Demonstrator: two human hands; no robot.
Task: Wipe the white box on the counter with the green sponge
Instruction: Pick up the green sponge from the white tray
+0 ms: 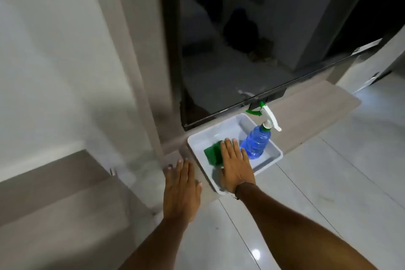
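Observation:
A white open box (pixel 275 161) sits on a low grey ledge in front of a dark glass door. Inside it lies a green sponge (pixel 212 153), partly under my fingers. My right hand (pixel 235 165) reaches into the box, flat, fingers extended over the sponge's right side, not closed around it. My left hand (pixel 180 186) rests flat on the ledge just left of the box, fingers apart, holding nothing. A blue spray bottle (pixel 257 140) with a white and green trigger stands in the box's right half.
The dark reflective door (pixel 230 50) rises directly behind the box. A grey post (pixel 140 72) stands to the left, with a wooden step (pixel 54 193) below it. Glossy pale floor tiles (pixel 328 182) spread right and near me.

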